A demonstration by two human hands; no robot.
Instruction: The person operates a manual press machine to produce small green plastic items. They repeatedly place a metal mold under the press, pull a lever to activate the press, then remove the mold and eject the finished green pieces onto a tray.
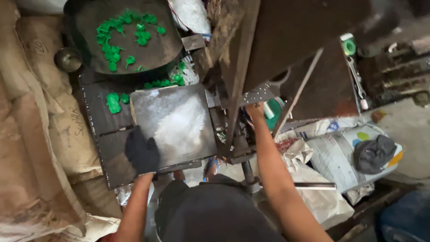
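Head view: left hand (142, 153), dark-gloved, flat open on metal plate (179, 121); right hand (255, 110) half hidden, gripping press lever (264, 92). Green plastic caps (123, 38) in pan, upper left; white printed sack (336, 154) right.

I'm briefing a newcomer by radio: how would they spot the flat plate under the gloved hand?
Find the big round black pan of green plastic pieces at top left. Just below it lies the dark bench, and on that the plate, with the left hand in a black glove on its near left corner. It alone is square, grey and dusted with a pale smear.
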